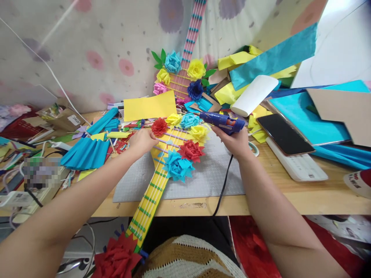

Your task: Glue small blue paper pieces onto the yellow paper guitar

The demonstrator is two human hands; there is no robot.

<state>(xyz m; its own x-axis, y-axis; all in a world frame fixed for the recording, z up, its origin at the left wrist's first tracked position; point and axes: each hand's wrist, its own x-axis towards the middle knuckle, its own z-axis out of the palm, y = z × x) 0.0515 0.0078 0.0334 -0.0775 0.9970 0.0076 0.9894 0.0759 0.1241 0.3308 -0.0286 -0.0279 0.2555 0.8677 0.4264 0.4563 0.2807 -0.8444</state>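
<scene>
While the right hand (234, 143) grips a glue gun (223, 122), left hand (142, 141) hold unclear, the paper guitar (159, 180) is strung, partly flowered (178, 166).

Worktop (174, 206): wood, pale-grained, scuffed at front edge. Flowers (178, 166): matt paper, petals creased. Glue gun (222, 122): blue plastic, smooth, marked. Phone (285, 133): black screen, glossy. Pleated sheet (87, 152): blue paper, ridged. Board (344, 112): brown cardboard, matt.

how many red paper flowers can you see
3: a small flower beside the left hand, a medium flower above the big blue flower on the yellow guitar, and the largest flower at its neck's end. Some may be hidden.
</scene>
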